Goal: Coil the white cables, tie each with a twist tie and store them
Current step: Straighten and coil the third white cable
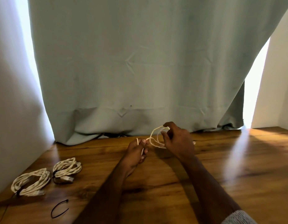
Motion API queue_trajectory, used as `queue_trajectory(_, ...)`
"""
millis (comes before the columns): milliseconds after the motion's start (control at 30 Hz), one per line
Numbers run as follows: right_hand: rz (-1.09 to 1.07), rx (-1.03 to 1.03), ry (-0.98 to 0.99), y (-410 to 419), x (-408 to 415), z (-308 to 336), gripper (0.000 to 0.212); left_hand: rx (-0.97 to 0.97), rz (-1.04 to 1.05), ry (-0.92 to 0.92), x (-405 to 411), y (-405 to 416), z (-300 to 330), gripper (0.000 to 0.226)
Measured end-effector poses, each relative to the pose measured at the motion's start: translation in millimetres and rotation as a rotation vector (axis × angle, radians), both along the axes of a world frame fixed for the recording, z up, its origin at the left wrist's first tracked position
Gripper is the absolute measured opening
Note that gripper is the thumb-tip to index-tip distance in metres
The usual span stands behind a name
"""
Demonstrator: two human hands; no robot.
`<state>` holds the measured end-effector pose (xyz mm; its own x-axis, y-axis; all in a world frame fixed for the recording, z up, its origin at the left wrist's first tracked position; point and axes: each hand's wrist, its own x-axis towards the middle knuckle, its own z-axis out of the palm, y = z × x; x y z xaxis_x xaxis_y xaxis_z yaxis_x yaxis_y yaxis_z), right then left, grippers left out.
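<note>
- The left hand point(137, 147) is over the middle of the wooden tabletop point(220, 159), toward its far edge; its grip is closed, thumb and fingers pinching a strand of the white cable point(153, 138), which passes through the fist.
- The right hand point(177, 139) is just beside it, slightly farther back; its grip is curled round the cable's loops, with the fingertips pinching the top of the loops and the loops hanging between the two hands.
- This cable is held up off the tabletop, only a few loose loops formed, near the hem of the grey-green curtain point(140, 62) that hangs along the far edge.
- Near the left edge of the tabletop lie two finished coils: the nearer coil point(31, 182) and, just beyond it and to its right, the farther coil point(67, 167). Each is bound with a dark tie, and each has a connector showing at its near side.
- A loose black twist tie point(59, 208) lies bent into an open curve near the front edge, well apart from the hands and nearer than both coils.
- A grey sleeve point(238, 218) shows at the right forearm, by the front edge.
</note>
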<state>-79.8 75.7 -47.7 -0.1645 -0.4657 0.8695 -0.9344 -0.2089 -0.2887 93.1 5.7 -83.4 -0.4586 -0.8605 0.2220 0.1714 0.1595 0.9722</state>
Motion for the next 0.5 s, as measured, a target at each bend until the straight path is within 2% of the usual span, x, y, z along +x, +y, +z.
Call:
queue_trajectory(33,-0.032,0.019,0.033,2,3,3,0.021,0.044,-0.008,0.061,0,0,4,0.027)
queue_trajectory(67,-0.099,0.073,0.066,2,5,3,0.023,0.086,-0.024,0.131,0,2,8,0.026)
queue_trajectory(133,-0.307,0.215,0.076,3,11,0,0.038,0.168,-0.079,0.299,0,5,18,0.025)
queue_trajectory(167,-0.393,0.283,0.02,3,13,-2,0.051,0.199,-0.109,0.381,0,5,22,0.025)
queue_trajectory(233,-0.43,0.362,-0.215,6,10,-4,0.071,0.239,-0.132,0.505,1,3,25,0.026)
queue_trajectory(300,-0.37,0.52,-0.429,10,0,-6,0.074,0.255,-0.118,0.575,2,-3,25,0.026)
queue_trajectory(333,-0.325,0.66,-0.477,12,-5,-6,0.065,0.255,-0.103,0.6,3,-6,25,0.026)
queue_trajectory(400,-0.157,0.842,-0.681,13,-15,-9,0.031,0.264,-0.059,0.638,8,-13,24,0.027)
queue_trajectory(433,-0.022,0.803,-0.873,12,-17,-11,0.019,0.279,-0.031,0.646,12,-17,23,0.027)
queue_trajectory(500,0.29,0.529,-1.317,8,-24,-14,0.011,0.309,0.028,0.647,19,-26,18,0.028)
